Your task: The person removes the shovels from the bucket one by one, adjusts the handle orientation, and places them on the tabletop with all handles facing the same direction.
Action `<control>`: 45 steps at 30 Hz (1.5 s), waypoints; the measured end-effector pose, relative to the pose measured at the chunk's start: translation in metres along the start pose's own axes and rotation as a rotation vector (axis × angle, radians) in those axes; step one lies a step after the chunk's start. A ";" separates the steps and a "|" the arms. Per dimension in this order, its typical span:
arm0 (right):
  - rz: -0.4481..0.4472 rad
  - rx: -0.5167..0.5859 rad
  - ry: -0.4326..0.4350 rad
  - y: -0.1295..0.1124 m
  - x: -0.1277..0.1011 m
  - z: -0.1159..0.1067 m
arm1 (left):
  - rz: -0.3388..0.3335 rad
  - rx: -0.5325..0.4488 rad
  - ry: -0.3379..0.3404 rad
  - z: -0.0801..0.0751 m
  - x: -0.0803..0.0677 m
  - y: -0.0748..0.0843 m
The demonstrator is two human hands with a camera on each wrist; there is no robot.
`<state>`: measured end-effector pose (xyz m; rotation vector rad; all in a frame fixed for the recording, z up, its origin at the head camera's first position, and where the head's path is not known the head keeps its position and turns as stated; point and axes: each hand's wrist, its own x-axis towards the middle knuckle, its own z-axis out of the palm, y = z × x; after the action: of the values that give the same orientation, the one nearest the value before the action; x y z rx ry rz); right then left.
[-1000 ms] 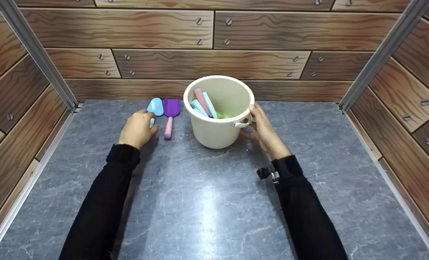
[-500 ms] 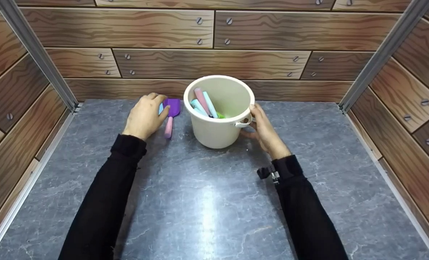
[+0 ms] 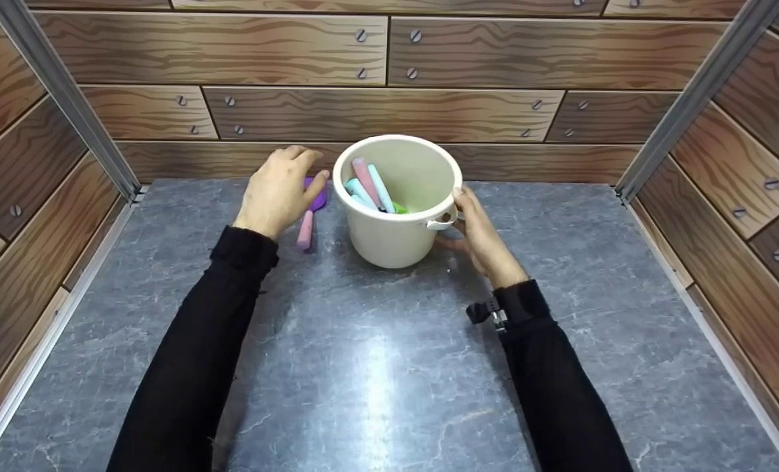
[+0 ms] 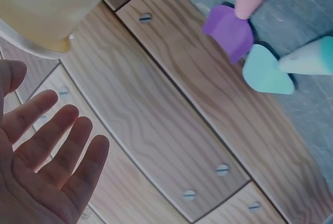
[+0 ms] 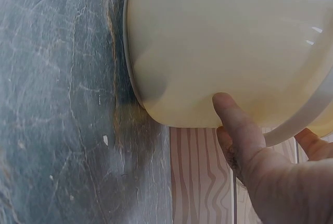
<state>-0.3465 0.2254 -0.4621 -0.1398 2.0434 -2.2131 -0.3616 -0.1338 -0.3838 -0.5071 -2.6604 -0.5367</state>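
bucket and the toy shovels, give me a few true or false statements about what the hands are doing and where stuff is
1. The right hand rests against the side of the cream bucket. True.
2. The left hand grips the purple shovel. False: its fingers are spread and hold nothing, as the left wrist view shows.
3. The bucket holds nothing. False: pink, blue and green pieces stand inside it.
4. The light blue shovel lies beside the purple one on the grey tabletop. True.
5. The bucket lies tipped on its side. False: it stands upright.
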 end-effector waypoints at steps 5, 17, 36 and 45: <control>0.006 -0.001 0.000 0.000 0.000 0.000 | 0.024 0.003 -0.008 -0.001 0.007 0.013; 0.005 -0.003 0.003 -0.001 -0.001 0.001 | 0.079 0.019 -0.074 0.013 0.022 0.044; 0.000 -0.002 0.013 -0.001 0.000 0.000 | 0.167 -0.135 -0.343 0.026 0.039 0.082; 0.005 -0.002 0.002 -0.001 0.000 -0.001 | 0.148 -0.051 -0.571 0.031 0.047 0.100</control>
<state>-0.3463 0.2261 -0.4613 -0.1323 2.0453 -2.2092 -0.3699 -0.0214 -0.3608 -0.9907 -3.1055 -0.4681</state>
